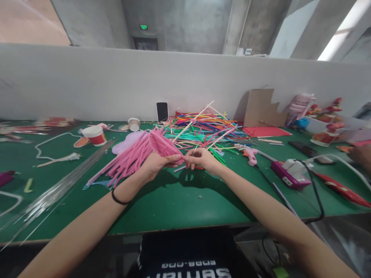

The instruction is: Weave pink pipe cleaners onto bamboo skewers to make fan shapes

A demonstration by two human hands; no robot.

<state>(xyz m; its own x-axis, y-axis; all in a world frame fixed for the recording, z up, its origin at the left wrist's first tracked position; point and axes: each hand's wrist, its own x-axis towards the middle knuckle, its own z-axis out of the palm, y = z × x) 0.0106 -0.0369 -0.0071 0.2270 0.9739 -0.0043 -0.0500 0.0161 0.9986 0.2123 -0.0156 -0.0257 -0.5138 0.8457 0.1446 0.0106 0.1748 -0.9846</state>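
My left hand (158, 164) is closed on a pink petal shape made of pipe cleaners (164, 143), its pointed end turned toward my other hand. Close by, my right hand (201, 159) pinches at that tip; a thin wire (197, 146) rises from its fingers. Exactly what sits between the right fingertips is too small to make out. Beside and under my left hand spreads a bundle of loose pink pipe cleaners (130, 157). Behind both hands lies a heap of many-coloured pipe cleaners (203, 125).
A pink glue gun (251, 154) and a purple power strip (290, 177) with cables lie right. Thin metal wires (60, 189), a paper cup (95, 136) and a white cable (48, 139) lie left. Cardboard (259, 108) leans on the partition. Another person's hand (361, 156) shows far right.
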